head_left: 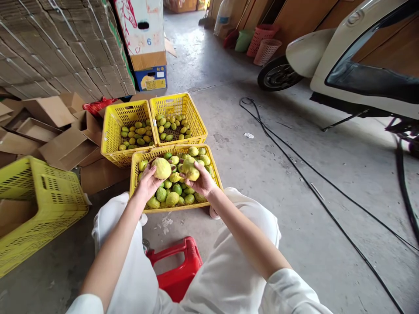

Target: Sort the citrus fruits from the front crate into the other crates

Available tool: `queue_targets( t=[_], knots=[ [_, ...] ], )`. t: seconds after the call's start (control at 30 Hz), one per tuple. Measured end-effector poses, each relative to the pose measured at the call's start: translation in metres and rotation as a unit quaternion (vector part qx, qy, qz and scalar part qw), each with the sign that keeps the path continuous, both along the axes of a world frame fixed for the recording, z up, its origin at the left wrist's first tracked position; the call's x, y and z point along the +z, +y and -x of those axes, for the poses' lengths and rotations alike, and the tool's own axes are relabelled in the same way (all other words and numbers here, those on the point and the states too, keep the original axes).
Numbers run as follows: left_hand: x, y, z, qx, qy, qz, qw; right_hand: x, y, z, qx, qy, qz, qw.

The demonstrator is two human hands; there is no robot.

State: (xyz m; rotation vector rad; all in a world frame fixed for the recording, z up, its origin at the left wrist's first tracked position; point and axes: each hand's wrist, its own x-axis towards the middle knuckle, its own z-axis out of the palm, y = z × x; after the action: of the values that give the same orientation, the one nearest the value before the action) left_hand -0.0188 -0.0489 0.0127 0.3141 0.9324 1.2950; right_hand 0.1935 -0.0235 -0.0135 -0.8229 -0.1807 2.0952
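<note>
My left hand [147, 182] is closed around a yellow-green lemon [162, 168], thumb and fingers at its sides. My right hand [204, 181] grips another lemon [190, 169], greener with yellow patches. Both hands are held side by side above the front yellow crate [133, 181], which is full of green and yellow lemons [172, 199]. Behind it stand two more yellow crates, a left one [110, 131] and a right one [197, 117], each with a layer of smaller-looking fruit on the bottom.
A red plastic stool [178, 272] shows between my knees. At left are a yellow crate [62, 192] holding cardboard, loose boxes [65, 148] and stacked flat cardboard [62, 48]. Black cable [304, 174] crosses the floor near a white scooter [307, 52]. Baskets [266, 51] stand behind.
</note>
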Motion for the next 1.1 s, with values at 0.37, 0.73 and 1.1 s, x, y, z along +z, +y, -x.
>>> queue_targets(
  t=[0.37, 0.73, 1.1],
  knots=[
    [-0.009, 0.004, 0.004, 0.018, 0.005, 0.045, 0.999, 0.004, 0.014, 0.032, -0.028, 0.049, -0.016, 0.998],
    [0.0, 0.006, 0.007, 0.091, -0.018, 0.044, 0.995, -0.003, 0.019, 0.048, -0.045, 0.055, -0.036, 0.997],
    [-0.022, 0.012, 0.013, 0.046, 0.042, 0.032, 0.998, -0.002, 0.014, 0.05, -0.034, 0.066, -0.004, 0.997]
  ],
)
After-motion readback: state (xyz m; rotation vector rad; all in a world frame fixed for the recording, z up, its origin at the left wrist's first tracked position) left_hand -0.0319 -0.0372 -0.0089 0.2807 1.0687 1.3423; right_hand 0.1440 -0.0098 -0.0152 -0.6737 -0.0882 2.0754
